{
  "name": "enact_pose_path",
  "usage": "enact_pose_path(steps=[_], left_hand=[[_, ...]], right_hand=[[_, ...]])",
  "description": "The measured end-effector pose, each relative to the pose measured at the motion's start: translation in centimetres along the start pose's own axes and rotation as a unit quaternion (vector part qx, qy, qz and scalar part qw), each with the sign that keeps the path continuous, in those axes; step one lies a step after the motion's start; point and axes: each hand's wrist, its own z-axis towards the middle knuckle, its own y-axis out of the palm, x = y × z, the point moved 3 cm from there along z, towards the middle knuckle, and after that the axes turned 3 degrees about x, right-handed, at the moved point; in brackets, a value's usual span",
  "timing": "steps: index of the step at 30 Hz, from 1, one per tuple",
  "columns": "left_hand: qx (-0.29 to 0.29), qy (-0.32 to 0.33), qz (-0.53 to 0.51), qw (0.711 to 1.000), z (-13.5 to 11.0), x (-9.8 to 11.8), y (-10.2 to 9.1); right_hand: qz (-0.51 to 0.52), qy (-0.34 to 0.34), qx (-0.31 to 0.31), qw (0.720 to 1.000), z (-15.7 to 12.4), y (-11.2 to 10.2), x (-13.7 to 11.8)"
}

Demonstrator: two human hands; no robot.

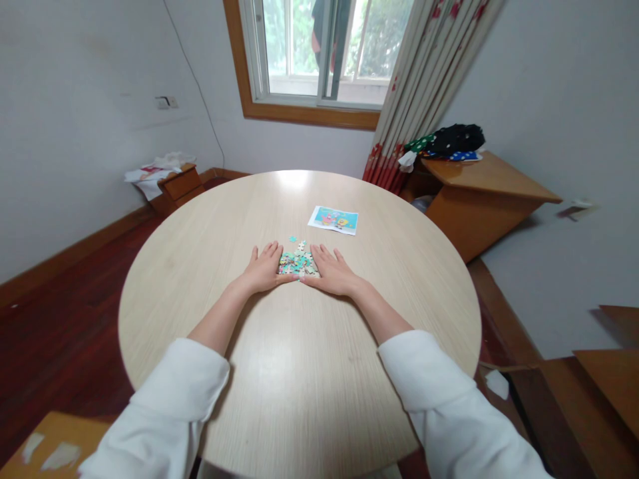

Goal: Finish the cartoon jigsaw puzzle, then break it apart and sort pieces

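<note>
A small heap of jigsaw puzzle pieces (297,262), mostly teal with white and other colours, lies on the round table. My left hand (264,268) rests along the heap's left side, fingers stretched forward. On the right side lies my right hand (333,271), also with fingers extended. Both thumbs point inward and meet at the near edge of the heap, so the hands frame it. One teal puzzle piece (293,239) sits apart just beyond the heap. Farther back is a printed picture sheet (335,220) with colourful cartoon figures on blue.
The pale round wooden table (294,372) fills the middle. Behind it are a window (324,53) and a patterned curtain (424,73). A wooden cabinet (479,206) with dark clothes (456,140) stands at the right. A wooden stool (54,446) shows at the lower left.
</note>
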Motion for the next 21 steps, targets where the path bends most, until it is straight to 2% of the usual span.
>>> enact_pose_path(steps=[10, 16, 21], left_hand=[[0.074, 0.008, -0.079, 0.994, 1.1, 2.3, 1.1], [0.128, 0.022, -0.153, 0.98, 1.6, 2.6, 1.5], [0.16, 0.028, -0.206, 0.965, 1.7, 2.5, 1.2]], right_hand=[[0.032, -0.035, 0.072, 0.996, 1.2, 1.1, -1.0], [0.106, -0.064, 0.142, 0.982, 1.7, 1.0, -1.0], [0.153, -0.045, 0.183, 0.97, 1.9, 0.9, -0.5]])
